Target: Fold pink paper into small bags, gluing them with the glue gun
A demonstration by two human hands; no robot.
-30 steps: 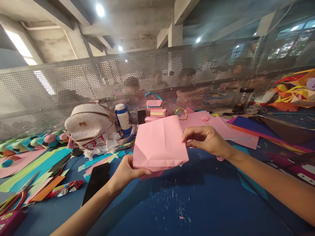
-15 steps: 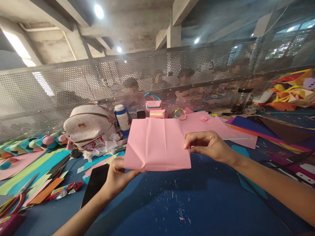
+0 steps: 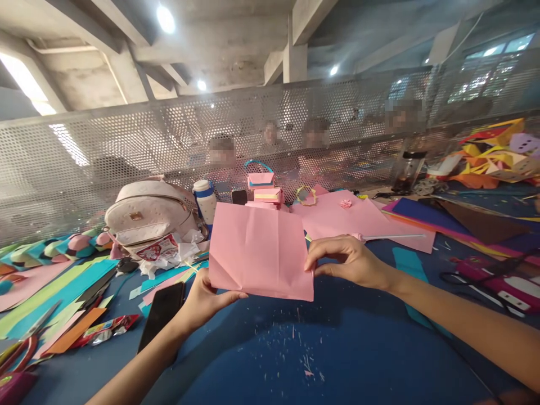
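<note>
A creased pink paper sheet (image 3: 260,250) is held up above the blue table between both hands. My left hand (image 3: 206,301) grips its lower left corner, the thumb lying along the bottom edge and the other fingers mostly hidden behind. At the lower right edge, my right hand (image 3: 343,259) pinches the paper between thumb and fingers. Vertical fold lines run down the sheet, and a diagonal crease crosses the lower left corner. Behind it stand small folded pink paper boxes (image 3: 260,181), the upper one with a blue handle.
Left of the sheet are a backpack (image 3: 147,214), a bottle (image 3: 205,199), a black phone (image 3: 162,315), scissors (image 3: 34,332) and paper strips. Pink sheets (image 3: 329,216) and stacked coloured paper (image 3: 442,219) lie right. Paper scraps dot the blue table (image 3: 270,365). Beyond a perforated screen (image 3: 169,140) sit people.
The pink sheet has shifted slightly left and its right side has dipped and drawn inward with my right hand. My left hand keeps its hold; the view has turned a little.
</note>
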